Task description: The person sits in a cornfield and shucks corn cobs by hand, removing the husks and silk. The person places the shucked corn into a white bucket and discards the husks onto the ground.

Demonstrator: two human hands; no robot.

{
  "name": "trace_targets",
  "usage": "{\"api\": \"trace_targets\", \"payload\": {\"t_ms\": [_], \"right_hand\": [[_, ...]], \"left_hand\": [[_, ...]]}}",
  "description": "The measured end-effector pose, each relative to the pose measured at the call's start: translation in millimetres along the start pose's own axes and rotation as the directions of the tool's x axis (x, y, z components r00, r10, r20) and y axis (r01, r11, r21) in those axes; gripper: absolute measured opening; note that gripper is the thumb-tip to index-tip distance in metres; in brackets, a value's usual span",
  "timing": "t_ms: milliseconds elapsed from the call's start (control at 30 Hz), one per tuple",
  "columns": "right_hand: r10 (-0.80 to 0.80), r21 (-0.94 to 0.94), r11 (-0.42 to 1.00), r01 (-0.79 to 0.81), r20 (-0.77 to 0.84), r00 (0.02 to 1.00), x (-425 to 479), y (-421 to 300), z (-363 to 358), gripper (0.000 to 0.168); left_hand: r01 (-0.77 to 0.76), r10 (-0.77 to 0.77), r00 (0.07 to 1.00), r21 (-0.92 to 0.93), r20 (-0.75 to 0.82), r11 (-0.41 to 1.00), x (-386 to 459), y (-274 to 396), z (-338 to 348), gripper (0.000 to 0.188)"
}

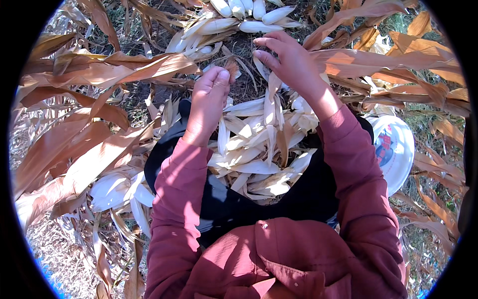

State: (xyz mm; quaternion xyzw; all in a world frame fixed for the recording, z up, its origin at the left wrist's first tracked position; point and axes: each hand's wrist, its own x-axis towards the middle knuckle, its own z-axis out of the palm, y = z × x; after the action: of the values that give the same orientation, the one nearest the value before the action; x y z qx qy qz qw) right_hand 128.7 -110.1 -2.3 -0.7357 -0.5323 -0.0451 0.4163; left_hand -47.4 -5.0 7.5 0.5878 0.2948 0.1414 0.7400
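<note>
My left hand [212,95] is closed, and a tuft of brown corn silk [232,70] sticks out by its thumb; what else lies inside the fist is hidden. To its right, my right hand [285,56] is raised with fingers curled and parted, nothing visible between them. Just beyond both hands, several pale corn ears [261,27] lie on the ground, with more ears in husk [194,39] beside them. Below the hands, between my legs, is a heap of stripped pale corn husks [250,149].
Dry brown corn leaves [157,67] reach in from the left, and others [377,61] from the right. A white plastic container [397,157] with printing stands beside my right arm. Loose husks [115,190] lie at the left.
</note>
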Motion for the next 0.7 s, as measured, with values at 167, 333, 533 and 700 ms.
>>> {"api": "trace_targets", "payload": {"t_ms": [167, 333, 533, 700], "right_hand": [[-0.115, 0.381, 0.924, 0.034, 0.193, 0.974, 0.6, -17.5, 0.7, 0.020], [-0.225, 0.217, 0.957, 0.194, 0.126, 0.966, -0.7, -13.2, 11.1, 0.016], [0.044, -0.077, 0.997, -0.031, 0.173, 0.984, 1.2, -4.9, 7.8, 0.026], [0.152, 0.539, 0.775, -0.329, 0.346, 0.926, -1.0, -14.5, 12.1, 0.032]], "left_hand": [[0.011, -0.010, 1.000, -0.034, 0.025, 0.999, -0.1, 0.0, 0.9, 0.024], [-0.063, 0.059, 0.997, 0.097, 0.040, 0.993, -0.1, -4.6, 4.4, 0.025], [0.016, -0.016, 1.000, -0.035, 0.018, 0.999, -0.7, 3.2, 3.8, 0.023], [0.159, -0.134, 0.983, -0.221, 0.125, 0.962, 2.4, -1.6, 0.2, 0.024]]}}
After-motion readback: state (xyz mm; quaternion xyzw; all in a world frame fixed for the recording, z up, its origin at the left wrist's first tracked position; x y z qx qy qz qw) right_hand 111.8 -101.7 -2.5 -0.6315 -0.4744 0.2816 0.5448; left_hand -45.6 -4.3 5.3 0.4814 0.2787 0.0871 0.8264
